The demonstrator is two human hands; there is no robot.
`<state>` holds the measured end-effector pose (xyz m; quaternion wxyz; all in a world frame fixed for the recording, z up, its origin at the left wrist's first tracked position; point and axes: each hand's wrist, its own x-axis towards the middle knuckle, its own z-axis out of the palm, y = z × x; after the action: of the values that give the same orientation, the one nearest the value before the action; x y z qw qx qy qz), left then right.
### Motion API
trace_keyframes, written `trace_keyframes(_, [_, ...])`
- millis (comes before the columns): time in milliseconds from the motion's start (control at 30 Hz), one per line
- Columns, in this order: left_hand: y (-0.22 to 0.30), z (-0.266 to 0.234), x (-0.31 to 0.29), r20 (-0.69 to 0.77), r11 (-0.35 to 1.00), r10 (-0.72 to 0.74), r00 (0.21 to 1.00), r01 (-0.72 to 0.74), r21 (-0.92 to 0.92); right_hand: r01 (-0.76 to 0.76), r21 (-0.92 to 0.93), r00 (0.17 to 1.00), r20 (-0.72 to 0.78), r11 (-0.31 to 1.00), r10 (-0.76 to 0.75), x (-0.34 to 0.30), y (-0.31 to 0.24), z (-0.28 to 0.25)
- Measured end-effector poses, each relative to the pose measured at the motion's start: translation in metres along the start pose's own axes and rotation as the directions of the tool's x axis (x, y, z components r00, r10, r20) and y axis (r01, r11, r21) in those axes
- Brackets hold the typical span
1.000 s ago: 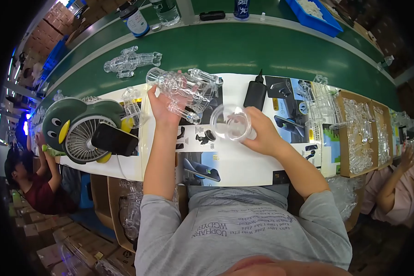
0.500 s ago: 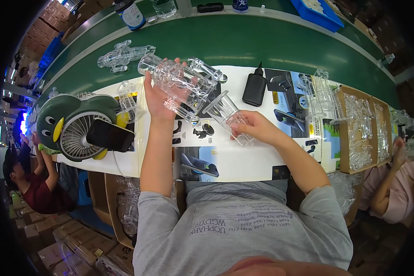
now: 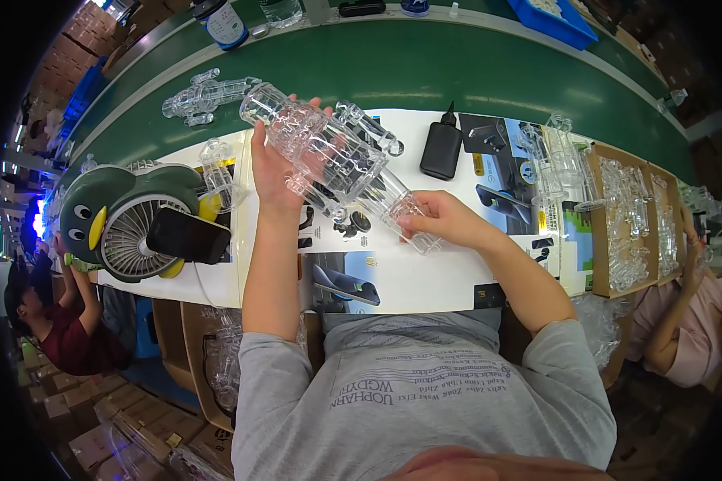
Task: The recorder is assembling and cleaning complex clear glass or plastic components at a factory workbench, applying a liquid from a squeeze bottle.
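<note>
My left hand (image 3: 274,175) is closed round a large clear, jointed hollow body (image 3: 341,164) with two side arms, held tilted above the table. Between the thumb and fingers of my right hand (image 3: 449,218) is the narrow end of a clear tubular part (image 3: 393,199). Its wide end meets the lower end of the body; through the clear walls I cannot tell how deep it sits. Beyond my left hand, a similar clear figure (image 3: 208,96) lies on the green tabletop. A black bottle with a pointed nozzle (image 3: 441,149) lies to the right of the body.
On the left stands a penguin-shaped fan (image 3: 128,220) with a black phone (image 3: 188,235) against it. At the right are several clear parts (image 3: 565,168) and a cardboard box (image 3: 598,240) of more. A blue tray (image 3: 549,24) is at the back. Co-workers sit on both sides.
The tubular part's wide end, apart from the body before, has come up against the body's lower end. The body has tilted slightly. Both hands keep their hold.
</note>
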<state>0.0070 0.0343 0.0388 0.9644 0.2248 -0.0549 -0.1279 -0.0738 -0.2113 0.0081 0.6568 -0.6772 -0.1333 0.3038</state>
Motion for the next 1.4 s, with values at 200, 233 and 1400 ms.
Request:
trace_keyframes(200, [-0.001,0.006,-0.002,-0.05,0.997,0.006,0.999,-0.002,0.076,-0.01,-0.012,1.0,-0.006,1.0,0.009,-0.001,-0.002,0.0])
trace_keyframes(233, [-0.001,0.005,-0.002,-0.042,0.997,0.005,0.999,-0.002,0.079,-0.009,-0.009,1.0,-0.003,1.0,0.009,0.0,-0.001,0.001])
trace_keyframes(1400, [-0.004,-0.006,-0.001,0.056,0.996,-0.026,0.998,0.02,0.092,-0.055,-0.026,0.998,0.015,0.998,0.056,-0.003,-0.011,0.001])
